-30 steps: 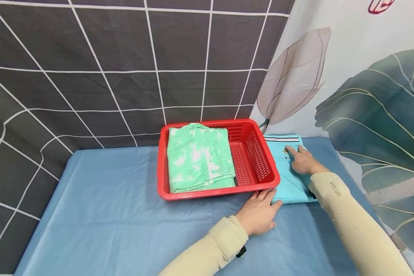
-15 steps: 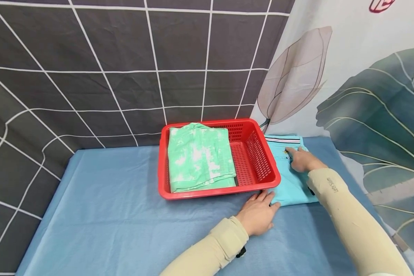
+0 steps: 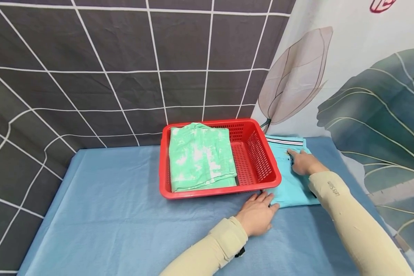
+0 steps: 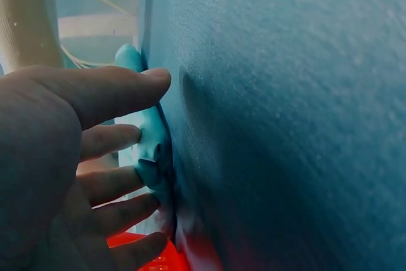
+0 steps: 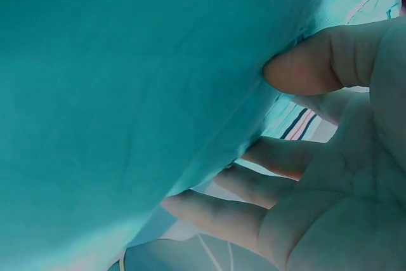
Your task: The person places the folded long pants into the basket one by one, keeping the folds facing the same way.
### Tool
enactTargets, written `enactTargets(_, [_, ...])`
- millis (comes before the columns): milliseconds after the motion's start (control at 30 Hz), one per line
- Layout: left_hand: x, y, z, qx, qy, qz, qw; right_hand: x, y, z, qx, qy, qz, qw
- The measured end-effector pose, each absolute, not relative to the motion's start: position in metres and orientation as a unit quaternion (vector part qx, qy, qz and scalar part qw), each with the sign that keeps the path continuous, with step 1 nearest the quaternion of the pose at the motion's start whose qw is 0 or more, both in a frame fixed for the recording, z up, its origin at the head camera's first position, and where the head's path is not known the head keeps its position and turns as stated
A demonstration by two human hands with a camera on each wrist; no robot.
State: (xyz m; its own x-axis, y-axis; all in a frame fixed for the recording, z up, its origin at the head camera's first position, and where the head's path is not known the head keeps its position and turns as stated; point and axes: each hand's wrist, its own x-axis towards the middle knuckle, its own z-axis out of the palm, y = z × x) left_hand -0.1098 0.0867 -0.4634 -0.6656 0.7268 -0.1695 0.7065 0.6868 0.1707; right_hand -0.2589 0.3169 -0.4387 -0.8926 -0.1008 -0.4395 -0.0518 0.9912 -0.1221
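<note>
A folded turquoise garment [image 3: 289,191] with a striped band lies on the blue cloth, right of the red basket. My right hand [image 3: 305,163] rests on its right part, index finger extended close to a small embroidered mark. In the right wrist view, the fingers [image 5: 216,214] touch the turquoise fabric [image 5: 127,93] without curling round it. My left hand [image 3: 257,214] lies palm down at the garment's near left corner, its fingertips by the basket's front edge. The left wrist view shows its fingers [image 4: 120,185] spread and straight beside the garment's edge [image 4: 151,138].
The red basket [image 3: 200,194] holds a folded green and white cloth [image 3: 200,159] on its left side. Blue cloth [image 3: 107,214] covers the table. A dark gridded curtain [image 3: 124,88] hangs behind, and a leaf-printed curtain [image 3: 352,126] closes off the right.
The turquoise garment's near edge has shifted slightly toward me. Both hands stay almost where they were, and the basket has not moved beyond a small camera drift.
</note>
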Motion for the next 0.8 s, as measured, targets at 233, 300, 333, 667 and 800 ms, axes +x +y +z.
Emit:
enactTargets(233, [-0.108, 0.081, -0.462, 0.394, 0.911, 0.052, 0.114, -0.251, 0.319, -0.437, -0.04, 0.971, -0.037, 0.232])
enactTargets(300, [-0.107, 0.08, -0.462, 0.394, 0.911, 0.054, 0.11, -0.247, 0.32, -0.437, -0.045, 0.973, -0.031, 0.226])
enactTargets(333, [-0.107, 0.079, -0.461, 0.394, 0.911, 0.055, 0.109, -0.246, 0.32, -0.436, -0.046, 0.973, -0.029, 0.224])
enactTargets(667, [-0.103, 0.073, -0.461, 0.398, 0.913, 0.05, 0.078, -0.234, 0.321, -0.433, -0.042, 0.973, -0.028, 0.227])
enactTargets(800, [-0.101, 0.071, -0.461, 0.395, 0.914, 0.05, 0.072, -0.229, 0.322, -0.434, -0.044, 0.973, -0.026, 0.227])
